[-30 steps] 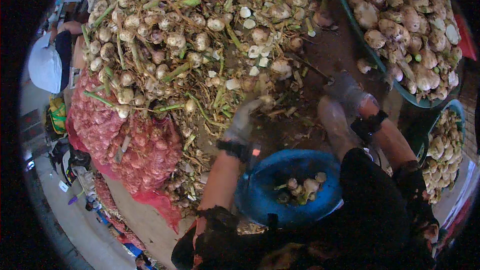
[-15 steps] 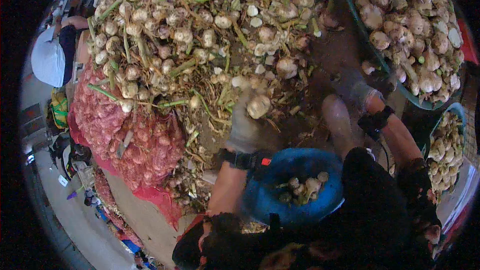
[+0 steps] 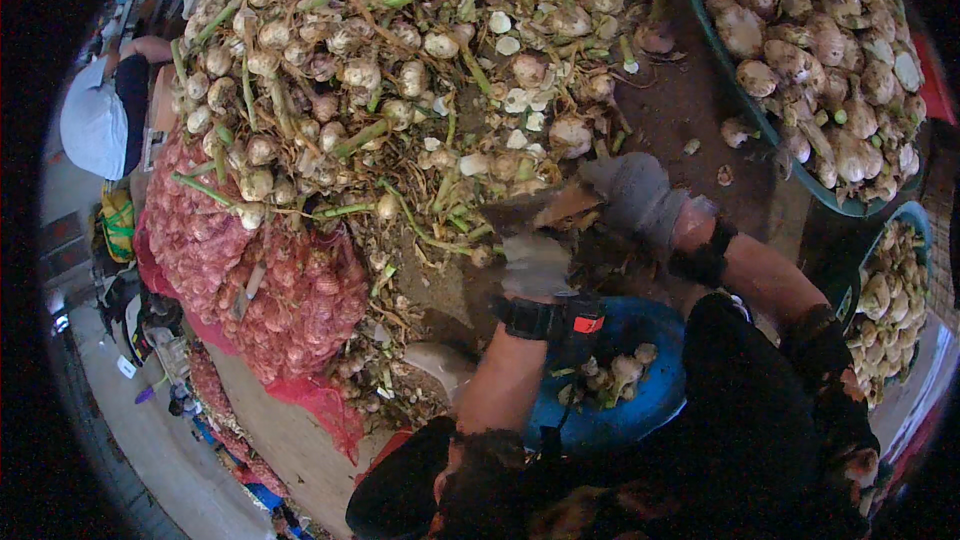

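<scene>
Both hands wear grey gloves and have come close together at the pile's near edge. My left hand (image 3: 536,262) is closed, its fingers partly hidden and blurred; what it holds does not show clearly. My right hand (image 3: 638,192) curls from the right around something I cannot make out. Between the hands is a brown, flat-looking, smeared shape (image 3: 568,208). Beyond them spreads a heap of garlic bulbs (image 3: 350,70) with stalks and roots attached. A blue basin (image 3: 655,335) under my forearms holds several bulbs (image 3: 620,376).
A large green-rimmed tub (image 3: 765,125) of trimmed garlic stands at the right, with a smaller tub (image 3: 872,265) of bulbs nearer. A red mesh sack (image 3: 290,315) full of bulbs lies left. Cut stalks (image 3: 430,230) and peel litter the ground. Another person's pale cap (image 3: 92,125) shows far left.
My right hand has moved left from beside the green tub toward my left hand. The left hand has shifted right and nearer; the bulb seen beside it is out of sight.
</scene>
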`<state>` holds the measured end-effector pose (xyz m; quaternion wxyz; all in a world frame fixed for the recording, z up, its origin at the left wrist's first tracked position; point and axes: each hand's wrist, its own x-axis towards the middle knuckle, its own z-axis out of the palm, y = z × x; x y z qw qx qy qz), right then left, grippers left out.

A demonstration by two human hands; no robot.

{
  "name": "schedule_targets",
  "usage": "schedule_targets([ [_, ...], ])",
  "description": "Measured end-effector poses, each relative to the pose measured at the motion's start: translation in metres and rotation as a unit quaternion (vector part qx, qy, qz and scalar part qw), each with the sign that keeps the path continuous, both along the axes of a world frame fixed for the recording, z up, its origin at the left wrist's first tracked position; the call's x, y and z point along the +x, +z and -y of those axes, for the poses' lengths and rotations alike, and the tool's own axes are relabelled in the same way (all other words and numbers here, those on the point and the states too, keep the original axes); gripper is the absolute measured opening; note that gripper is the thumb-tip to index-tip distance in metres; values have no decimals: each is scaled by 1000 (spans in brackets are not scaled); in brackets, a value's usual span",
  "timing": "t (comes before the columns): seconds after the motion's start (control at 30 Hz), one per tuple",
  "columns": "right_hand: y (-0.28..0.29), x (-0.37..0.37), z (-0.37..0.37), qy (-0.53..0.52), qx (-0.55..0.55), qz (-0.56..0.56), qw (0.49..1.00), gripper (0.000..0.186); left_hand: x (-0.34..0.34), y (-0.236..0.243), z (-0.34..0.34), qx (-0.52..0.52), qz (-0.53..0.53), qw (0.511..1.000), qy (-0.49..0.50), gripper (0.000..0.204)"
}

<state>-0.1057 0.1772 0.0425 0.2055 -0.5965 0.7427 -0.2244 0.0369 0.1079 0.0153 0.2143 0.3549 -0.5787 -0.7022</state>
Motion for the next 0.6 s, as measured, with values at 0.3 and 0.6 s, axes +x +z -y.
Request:
schedule_targets([
  [0.3,-21,-43,-32,-114,192,35,974,23,3,32,7,450,-107,872,157,36],
  [0.6,-25,-24,-12,-26,166,-24,986,25,9,12,-2,448,-118,883,69,43],
])
